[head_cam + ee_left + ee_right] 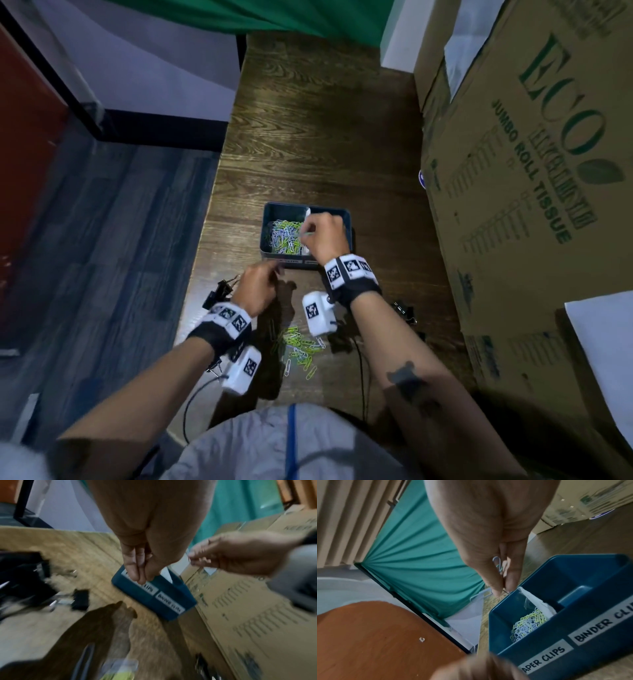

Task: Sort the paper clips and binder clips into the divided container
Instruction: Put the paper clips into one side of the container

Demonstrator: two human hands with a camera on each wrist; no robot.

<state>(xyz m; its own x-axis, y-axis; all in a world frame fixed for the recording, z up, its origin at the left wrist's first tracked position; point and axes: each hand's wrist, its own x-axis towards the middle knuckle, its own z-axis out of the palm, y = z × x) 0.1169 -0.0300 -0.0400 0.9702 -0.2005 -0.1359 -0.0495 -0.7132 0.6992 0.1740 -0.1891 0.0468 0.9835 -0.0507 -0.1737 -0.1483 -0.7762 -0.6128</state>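
Partly hidden — right hand (323, 236) covers container (274, 245) divider, pinching paper clips (498, 564).

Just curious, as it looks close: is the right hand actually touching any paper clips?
Touching. The right wrist view shows the right hand pinching a few paper clips between fingertips and thumb, above the blue container.

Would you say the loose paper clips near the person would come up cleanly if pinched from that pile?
Probably not singly: the paper clips lie tangled, so neighbours may hook along. They look like thin wire, likely very light and easy to scatter. The right hand pinches only a few over the container.
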